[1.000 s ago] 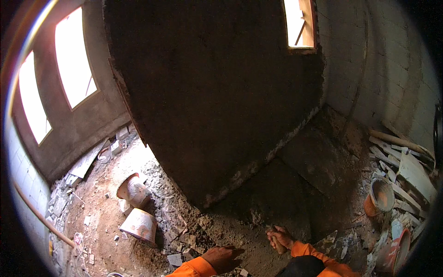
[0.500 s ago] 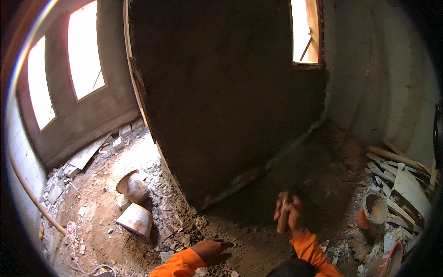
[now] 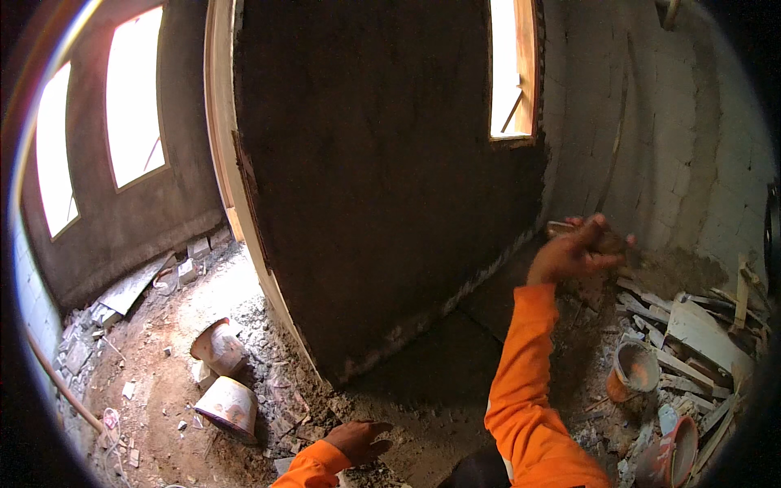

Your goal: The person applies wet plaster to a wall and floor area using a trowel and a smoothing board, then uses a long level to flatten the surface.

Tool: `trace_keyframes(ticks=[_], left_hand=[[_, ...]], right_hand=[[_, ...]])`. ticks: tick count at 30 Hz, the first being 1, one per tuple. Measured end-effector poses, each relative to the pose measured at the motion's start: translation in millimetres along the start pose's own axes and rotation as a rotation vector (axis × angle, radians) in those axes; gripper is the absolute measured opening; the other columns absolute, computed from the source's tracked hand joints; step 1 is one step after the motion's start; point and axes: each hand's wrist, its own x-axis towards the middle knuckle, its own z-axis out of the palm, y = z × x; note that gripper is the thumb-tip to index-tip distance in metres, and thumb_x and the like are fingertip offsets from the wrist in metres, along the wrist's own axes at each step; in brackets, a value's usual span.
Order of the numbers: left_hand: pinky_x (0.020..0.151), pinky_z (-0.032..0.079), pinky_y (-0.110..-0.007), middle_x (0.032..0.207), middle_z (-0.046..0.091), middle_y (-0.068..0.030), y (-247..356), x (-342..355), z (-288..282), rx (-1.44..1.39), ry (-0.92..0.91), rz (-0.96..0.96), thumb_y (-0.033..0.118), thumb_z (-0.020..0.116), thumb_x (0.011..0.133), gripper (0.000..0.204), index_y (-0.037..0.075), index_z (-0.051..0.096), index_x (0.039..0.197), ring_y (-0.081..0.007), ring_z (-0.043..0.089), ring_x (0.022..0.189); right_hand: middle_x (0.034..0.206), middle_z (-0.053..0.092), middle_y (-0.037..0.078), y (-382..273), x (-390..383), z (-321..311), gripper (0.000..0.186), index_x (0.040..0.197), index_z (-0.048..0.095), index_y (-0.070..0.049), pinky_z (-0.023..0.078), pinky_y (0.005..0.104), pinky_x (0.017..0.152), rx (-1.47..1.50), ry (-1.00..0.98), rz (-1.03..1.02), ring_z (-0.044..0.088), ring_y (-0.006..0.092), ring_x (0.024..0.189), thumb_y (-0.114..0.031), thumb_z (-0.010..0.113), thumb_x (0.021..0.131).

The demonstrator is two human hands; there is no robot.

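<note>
My right hand (image 3: 578,252) is raised in front of the wall's far right end, fingers wrapped round a wooden-handled trowel (image 3: 606,241). The trowel's blade is hard to make out against the dark background. Low in the middle, my left hand (image 3: 358,441) hangs over the floor with fingers stretched out and thumb apart, holding nothing. Ahead of both hands stands a dark, freshly plastered wall (image 3: 382,179), its surface fairly even. A dark, damp-looking strip of floor (image 3: 439,366) runs along its foot.
Two mortar-stained buckets (image 3: 228,405) lie tipped on the dirt floor at left. At right stand an orange bucket (image 3: 633,370) and another tilted bucket (image 3: 667,451), beside broken boards (image 3: 708,333). A window opening (image 3: 512,73) cuts the wall; a wooden door frame (image 3: 268,285) edges its left side.
My right hand has risen from low near the floor, up and to the right, with the trowel in it. My left hand stays low, its thumb now apart. The view has shifted slightly.
</note>
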Motion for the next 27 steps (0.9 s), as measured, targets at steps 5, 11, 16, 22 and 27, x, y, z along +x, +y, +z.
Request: trace_keyframes(ticks=[5, 11, 16, 22, 27], left_hand=[[0.080, 0.046, -0.042, 0.098, 0.062, -0.0198, -15.7, 7.7, 18.4, -0.015, 0.104, 0.059, 0.039, 0.051, 0.085, 0.047, 0.010, 0.050, 0.123, -0.0352, 0.059, 0.093], [0.069, 0.050, -0.035, 0.095, 0.065, -0.0162, -80.7, -94.2, 8.3, -0.452, 0.321, -0.008, 0.026, 0.056, 0.085, 0.037, 0.009, 0.056, 0.117, -0.0247, 0.064, 0.078], [0.073, 0.047, -0.036, 0.092, 0.065, -0.0143, -188.1, -102.7, 123.3, -0.418, 0.681, -0.400, 0.034, 0.058, 0.084, 0.037, 0.007, 0.060, 0.109, -0.0247, 0.060, 0.077], [0.072, 0.047, -0.039, 0.083, 0.064, -0.0166, -195.8, -201.6, 211.3, -0.760, 1.449, -1.099, 0.031, 0.058, 0.081, 0.035, 0.002, 0.064, 0.099, -0.0270, 0.061, 0.077], [0.076, 0.048, -0.035, 0.089, 0.064, -0.0175, -270.4, -280.8, 184.1, -1.357, 1.849, -0.701, 0.027, 0.059, 0.079, 0.030, 0.002, 0.064, 0.096, -0.0246, 0.062, 0.083]], right_hand=[[0.093, 0.059, 0.016, 106.1, 26.7, -21.1, 0.044, 0.122, 0.045, -0.002, 0.045, 0.0423, 0.082, -0.702, -1.576, -0.433, 0.054, 0.0328, 0.091, -0.013, 0.056, 0.080], [0.109, 0.058, 0.017, 64.0, -40.6, -212.5, 0.044, 0.117, 0.052, -0.008, 0.045, 0.0385, 0.084, -0.550, -2.730, 0.351, 0.056, 0.0332, 0.101, -0.024, 0.060, 0.077], [0.115, 0.056, 0.020, 65.7, -72.2, -294.8, 0.057, 0.124, 0.048, -0.003, 0.041, 0.0363, 0.091, -0.471, -2.958, 0.685, 0.054, 0.0312, 0.105, -0.026, 0.063, 0.075], [0.090, 0.058, 0.018, 90.2, -133.3, -292.7, 0.039, 0.106, 0.055, 0.002, 0.047, 0.0383, 0.071, -0.963, -3.257, 0.412, 0.059, 0.0250, 0.081, -0.017, 0.062, 0.073], [0.074, 0.056, 0.017, 89.8, -153.2, -277.6, 0.033, 0.098, 0.054, 0.005, 0.047, 0.0393, 0.063, -0.499, -3.153, 0.473, 0.059, 0.0255, 0.066, -0.014, 0.058, 0.072]])
